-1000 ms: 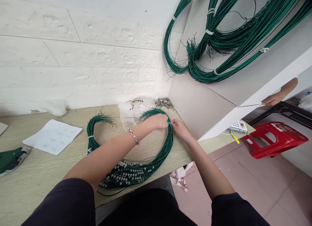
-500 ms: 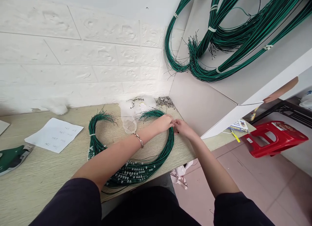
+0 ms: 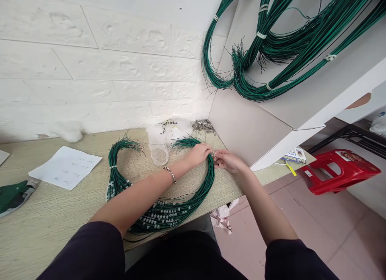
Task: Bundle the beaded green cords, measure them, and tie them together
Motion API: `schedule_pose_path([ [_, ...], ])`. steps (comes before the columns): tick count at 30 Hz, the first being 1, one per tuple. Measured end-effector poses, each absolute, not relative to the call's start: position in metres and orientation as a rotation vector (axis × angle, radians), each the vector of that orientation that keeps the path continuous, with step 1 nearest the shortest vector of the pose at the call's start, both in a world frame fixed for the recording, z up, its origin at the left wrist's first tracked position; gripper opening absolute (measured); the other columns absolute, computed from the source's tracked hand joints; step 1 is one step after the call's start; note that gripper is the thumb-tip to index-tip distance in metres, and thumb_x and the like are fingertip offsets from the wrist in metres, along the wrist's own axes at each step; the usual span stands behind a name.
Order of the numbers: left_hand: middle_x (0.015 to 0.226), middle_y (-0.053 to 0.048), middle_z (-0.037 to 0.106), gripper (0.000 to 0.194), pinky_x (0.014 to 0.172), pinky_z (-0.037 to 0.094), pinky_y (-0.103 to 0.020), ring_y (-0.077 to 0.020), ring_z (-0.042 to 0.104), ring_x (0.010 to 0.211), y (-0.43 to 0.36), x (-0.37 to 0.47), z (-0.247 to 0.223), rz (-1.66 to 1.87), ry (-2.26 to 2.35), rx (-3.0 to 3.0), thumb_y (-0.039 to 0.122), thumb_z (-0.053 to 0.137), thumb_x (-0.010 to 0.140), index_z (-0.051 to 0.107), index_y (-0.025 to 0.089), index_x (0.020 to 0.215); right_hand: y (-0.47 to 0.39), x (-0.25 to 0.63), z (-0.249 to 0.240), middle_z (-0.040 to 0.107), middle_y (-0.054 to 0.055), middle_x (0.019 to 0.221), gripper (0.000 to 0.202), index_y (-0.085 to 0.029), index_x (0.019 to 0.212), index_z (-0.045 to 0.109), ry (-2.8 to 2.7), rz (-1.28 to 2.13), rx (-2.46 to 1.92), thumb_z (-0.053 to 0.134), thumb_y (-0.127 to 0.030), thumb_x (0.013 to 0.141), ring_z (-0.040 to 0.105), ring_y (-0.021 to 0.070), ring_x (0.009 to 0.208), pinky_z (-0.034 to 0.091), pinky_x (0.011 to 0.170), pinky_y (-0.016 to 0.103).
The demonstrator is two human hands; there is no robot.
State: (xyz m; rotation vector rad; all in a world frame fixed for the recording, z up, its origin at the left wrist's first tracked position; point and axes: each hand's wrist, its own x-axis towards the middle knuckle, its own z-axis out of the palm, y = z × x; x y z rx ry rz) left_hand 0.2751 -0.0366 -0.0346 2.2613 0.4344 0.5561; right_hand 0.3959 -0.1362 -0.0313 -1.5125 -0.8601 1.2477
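A long bundle of green wires (image 3: pixel 205 187) with small white beads along its lower part curves across the table's front. White string binds its left end. At the bundle's right side, my left hand (image 3: pixel 201 153) is closed around the wires near their upper end, with a bracelet on that wrist. Just right of it, my right hand (image 3: pixel 226 160) pinches a thin white tie (image 3: pixel 214 154), which runs between the two hands beside the wires. Fingertips of the left hand are partly hidden.
Behind the wires lie a clear plastic bag (image 3: pixel 173 131) and a grey pile (image 3: pixel 204 126). Paper (image 3: pixel 66 167) and a green object (image 3: pixel 15 195) are at left. More wire bundles (image 3: pixel 250 87) hang upper right; a red stool (image 3: pixel 343 171) stands below. A white panel (image 3: pixel 250 123) borders the table.
My right hand has drawn slightly to the right, away from my left hand, and the white tie now shows between them. A brown shape at the far right has moved mostly behind the panel.
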Motion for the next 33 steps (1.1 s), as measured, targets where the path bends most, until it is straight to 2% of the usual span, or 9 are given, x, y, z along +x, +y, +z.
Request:
schedule_pose_path([
  [4, 0.077, -0.004, 0.058, 0.016, 0.067, 0.040, -0.025, -0.0125, 0.050, 0.071, -0.036, 0.278, -0.036, 0.611, 0.516, 2.112, 0.021, 0.039, 0.078, 0.053, 0.014, 0.074, -0.134, 0.394, -0.038, 0.045, -0.003, 0.058, 0.026, -0.018, 0.069, 0.047, -0.819, 1.136, -1.514, 0.059, -0.040, 0.064, 0.044, 0.0075, 0.050, 0.045, 0.053, 0.025],
  [10, 0.067, -0.003, 0.056, 0.017, 0.062, 0.042, -0.022, -0.0098, 0.051, 0.064, -0.033, 0.284, -0.036, 0.578, 0.484, 1.945, 0.019, 0.037, 0.078, 0.051, 0.012, 0.071, -0.128, 0.390, -0.048, 0.045, -0.002, 0.056, 0.034, -0.017, 0.066, 0.048, -0.826, 0.819, -1.549, 0.056, -0.050, 0.064, 0.043, 0.0095, 0.052, 0.042, 0.053, 0.024],
  [14, 0.067, -0.003, 0.058, 0.018, 0.060, 0.040, -0.022, -0.0104, 0.050, 0.063, -0.032, 0.283, -0.031, 0.552, 0.467, 1.949, 0.022, 0.045, 0.074, 0.058, 0.011, 0.068, -0.128, 0.388, -0.042, 0.050, 0.001, 0.062, 0.030, -0.017, 0.065, 0.051, -0.910, 0.594, -1.567, 0.055, -0.046, 0.067, 0.046, 0.0123, 0.060, 0.042, 0.060, 0.027],
  [18, 0.068, -0.003, 0.059, 0.019, 0.058, 0.037, -0.022, -0.0115, 0.048, 0.063, -0.033, 0.282, -0.025, 0.528, 0.480, 1.980, 0.024, 0.049, 0.071, 0.063, 0.012, 0.070, -0.132, 0.382, -0.034, 0.052, 0.004, 0.079, 0.022, -0.018, 0.061, 0.055, -1.032, 0.396, -1.554, 0.057, -0.039, 0.067, 0.048, 0.0158, 0.078, 0.041, 0.070, 0.027],
  [20, 0.065, -0.002, 0.058, 0.018, 0.057, 0.035, -0.022, -0.0112, 0.046, 0.061, -0.035, 0.281, -0.025, 0.522, 0.485, 1.994, 0.023, 0.049, 0.069, 0.063, 0.012, 0.069, -0.134, 0.381, -0.033, 0.051, 0.005, 0.084, 0.019, -0.018, 0.063, 0.057, -1.126, 0.260, -1.566, 0.056, -0.036, 0.069, 0.047, 0.0166, 0.082, 0.040, 0.072, 0.028],
  [24, 0.054, 0.001, 0.051, 0.020, 0.053, 0.030, -0.022, -0.0086, 0.039, 0.052, -0.037, 0.282, -0.028, 0.491, 0.458, 2.011, 0.021, 0.048, 0.070, 0.057, 0.012, 0.056, -0.134, 0.383, -0.036, 0.048, 0.006, 0.091, 0.018, -0.018, 0.065, 0.060, -1.219, 0.018, -1.618, 0.055, -0.034, 0.071, 0.046, 0.0183, 0.090, 0.037, 0.082, 0.033],
  [29, 0.056, 0.000, 0.053, 0.020, 0.057, 0.034, -0.022, -0.0086, 0.043, 0.054, -0.035, 0.278, -0.026, 0.375, 0.389, 1.962, 0.019, 0.047, 0.071, 0.055, 0.012, 0.054, -0.131, 0.388, -0.038, 0.050, 0.006, 0.095, 0.017, -0.019, 0.064, 0.062, -1.191, 0.076, -1.668, 0.056, -0.035, 0.070, 0.045, 0.0198, 0.095, 0.035, 0.084, 0.034],
  [33, 0.061, -0.001, 0.057, 0.016, 0.062, 0.036, -0.022, -0.0091, 0.047, 0.059, -0.034, 0.276, -0.023, 0.306, 0.358, 1.912, 0.016, 0.047, 0.070, 0.057, 0.012, 0.059, -0.128, 0.389, -0.037, 0.052, 0.005, 0.085, 0.019, -0.018, 0.062, 0.062, -1.139, 0.223, -1.646, 0.056, -0.034, 0.070, 0.049, 0.0170, 0.081, 0.038, 0.070, 0.029],
])
